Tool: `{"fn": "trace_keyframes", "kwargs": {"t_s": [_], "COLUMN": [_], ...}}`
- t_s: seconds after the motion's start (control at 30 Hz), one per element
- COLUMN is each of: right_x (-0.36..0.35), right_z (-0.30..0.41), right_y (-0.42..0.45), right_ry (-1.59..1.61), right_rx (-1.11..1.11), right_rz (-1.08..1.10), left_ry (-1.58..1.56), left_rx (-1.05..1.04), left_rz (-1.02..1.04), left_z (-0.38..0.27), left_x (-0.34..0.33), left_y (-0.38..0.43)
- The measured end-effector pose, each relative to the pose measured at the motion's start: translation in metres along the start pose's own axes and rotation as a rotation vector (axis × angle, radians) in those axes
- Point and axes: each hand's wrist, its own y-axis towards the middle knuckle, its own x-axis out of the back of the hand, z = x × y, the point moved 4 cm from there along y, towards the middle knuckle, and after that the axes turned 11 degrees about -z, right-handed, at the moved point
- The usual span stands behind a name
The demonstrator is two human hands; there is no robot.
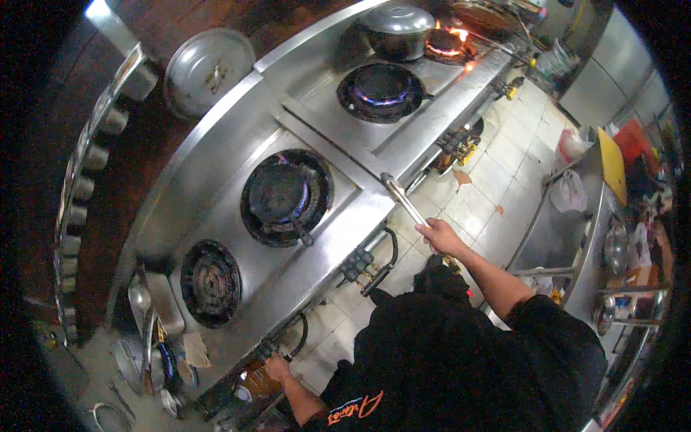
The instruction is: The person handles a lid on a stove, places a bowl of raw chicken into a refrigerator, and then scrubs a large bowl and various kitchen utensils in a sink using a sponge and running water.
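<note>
My right hand (440, 236) grips a straight metal tube (406, 201), its dark end resting at or just above the front ledge of the steel range (359, 216). My left hand (277, 367) is low at the range's front, closed around or against a gas valve (264, 348); its fingers are partly hidden. On the range, the middle burner (286, 197) shows thin blue flame, as does a burner farther along (380, 92). The nearest left burner (210, 283) shows no flame. Orange flames rise from the far burner (448, 43).
A lidded metal pot (399, 32) stands beside the far burner. A rectangular metal container (164, 302) and ladles (140, 299) sit at the left end. Valves with yellow handles (467, 148) jut out below the ledge. A steel work counter (561, 227) with bags is at right, across the tiled floor (486, 183).
</note>
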Motion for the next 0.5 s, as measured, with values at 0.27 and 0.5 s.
{"fn": "trace_keyframes", "kwargs": {"t_s": [0.27, 0.5], "right_x": [0.086, 0.208], "right_z": [-0.055, -0.186], "right_y": [0.001, -0.010], "right_ry": [0.126, 0.072], "right_rx": [-0.119, -0.140], "right_rz": [-0.186, -0.307], "left_ry": [0.118, 0.191], "left_rx": [-0.030, -0.332], "left_rz": [0.086, 0.289], "left_z": [0.008, -0.035], "left_x": [-0.024, -0.064], "left_y": [-0.003, -0.102]}}
